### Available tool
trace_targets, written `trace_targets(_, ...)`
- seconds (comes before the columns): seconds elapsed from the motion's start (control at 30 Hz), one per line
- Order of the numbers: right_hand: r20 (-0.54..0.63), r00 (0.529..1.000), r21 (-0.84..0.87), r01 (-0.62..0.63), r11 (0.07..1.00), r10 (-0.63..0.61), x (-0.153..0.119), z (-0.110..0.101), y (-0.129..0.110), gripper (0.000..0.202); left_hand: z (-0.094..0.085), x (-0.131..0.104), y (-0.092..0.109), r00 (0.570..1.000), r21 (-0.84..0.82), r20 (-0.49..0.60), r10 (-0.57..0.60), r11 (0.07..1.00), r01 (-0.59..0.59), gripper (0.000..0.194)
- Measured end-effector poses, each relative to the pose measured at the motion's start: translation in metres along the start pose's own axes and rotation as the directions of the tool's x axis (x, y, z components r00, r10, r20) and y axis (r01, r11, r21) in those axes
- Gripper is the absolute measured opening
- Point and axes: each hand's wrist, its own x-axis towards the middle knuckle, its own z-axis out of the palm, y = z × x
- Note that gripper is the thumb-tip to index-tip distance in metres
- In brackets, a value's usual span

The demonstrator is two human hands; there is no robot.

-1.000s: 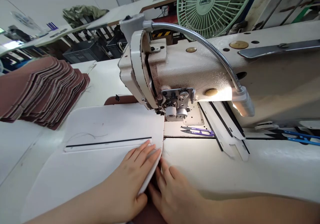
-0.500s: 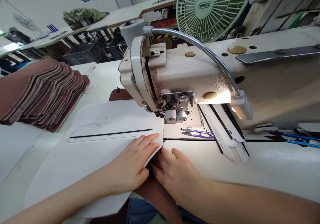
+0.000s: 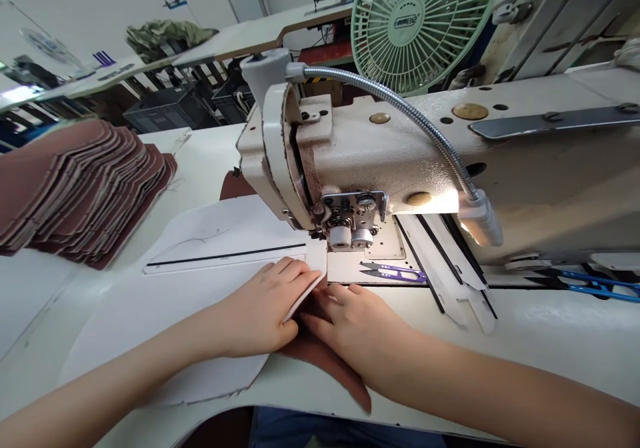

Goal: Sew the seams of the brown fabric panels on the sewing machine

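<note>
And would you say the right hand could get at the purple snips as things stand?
Probably yes: the right hand is close to the purple snips, with nothing visible between them, though it is touching the brown piece.

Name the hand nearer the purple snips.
Right. The right hand is in front and left of the purple snips, at the brown piece; the left hand is farther left, on the white panel.

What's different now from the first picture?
The white panel slid forward, away from the person, past the sewing machine. The left hand and right hand moved forward with it; neither visibly let go. More of the brown piece shows underneath. The purple snips and brown stack stayed put.
</note>
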Motion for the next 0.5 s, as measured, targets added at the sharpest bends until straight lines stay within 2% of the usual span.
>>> trace_targets(0.03, 0.04, 0.999, 0.055, 0.027, 0.998, -0.029, -0.002, -0.006, 0.0, 0.065, -0.002, 0.001, 0.0, 1.0, 0.01, 0.004, 0.001, 1.0, -0.001, 0.059)
trace_targets(0.1, 0.103, 0.992, 0.122, 0.056, 0.991, -0.069, -0.003, -0.014, -0.001, 0.057, -0.004, 0.002, 0.002, 1.0, 0.034, 0.006, 0.009, 0.999, -0.009, 0.056)
trace_targets(0.17, 0.126, 0.991, 0.099, 0.025, 0.995, -0.037, -0.001, -0.014, -0.001, 0.051, -0.006, 0.004, 0.003, 1.0, 0.073, 0.002, 0.017, 0.997, -0.017, 0.057)
trace_targets(0.3, 0.064, 0.998, -0.019, 0.008, 1.0, -0.007, 0.007, 0.0, 0.001, 0.068, -0.008, 0.007, 0.005, 1.0, 0.122, 0.004, 0.011, 0.992, -0.011, 0.048)
trace_targets(0.33, 0.042, 0.999, -0.046, 0.01, 0.999, -0.008, 0.008, 0.003, 0.002, 0.066, -0.009, 0.008, 0.005, 1.0, 0.125, 0.003, 0.011, 0.992, -0.012, 0.044)
trace_targets(0.43, 0.003, 1.0, -0.119, 0.007, 0.993, -0.006, 0.008, 0.009, 0.004, 0.043, -0.011, 0.011, 0.005, 1.0, 0.155, 0.0, 0.018, 0.988, -0.018, 0.034)
trace_targets(0.5, 0.0, 1.0, -0.166, 0.015, 0.986, -0.015, 0.007, 0.008, 0.005, 0.041, -0.012, 0.013, 0.004, 1.0, 0.189, 0.013, 0.007, 0.982, -0.01, 0.03)
